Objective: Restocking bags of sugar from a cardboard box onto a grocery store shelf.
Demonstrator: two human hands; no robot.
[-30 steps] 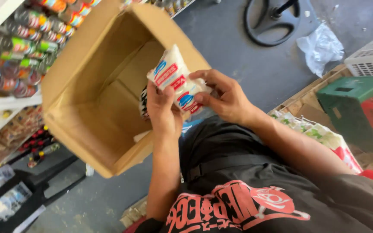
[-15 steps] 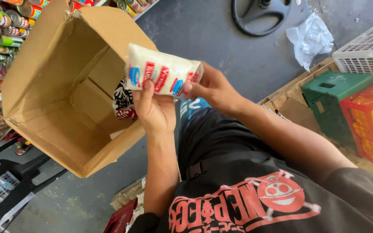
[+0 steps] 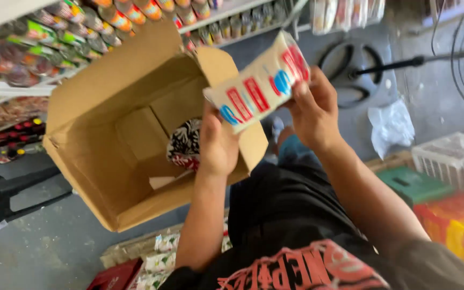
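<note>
Upper left: shelf (image 3: 6,88) packed with colourful cans. Centre left: open cardboard box (image 3: 108,129), tipped toward camera, black-and-white patterned item (image 3: 185,142) inside. Left hand (image 3: 218,145) grip closed on lower end of white packet (image 3: 259,80) with red and blue markings. Packet tilted, upper centre, above box flap. Right hand (image 3: 312,110) grip closed on upper end. Right: white basket (image 3: 449,158), green crate (image 3: 412,185).

We see that the white packet (image 3: 261,83) has been lifted from in front of the cardboard box (image 3: 130,134) to above its near flap, and turned from upright to slanting up toward the right. The left hand (image 3: 218,145) has slid to its lower end, the right hand (image 3: 312,110) to its upper end, and shelves of cans (image 3: 81,32) have come into view
</note>
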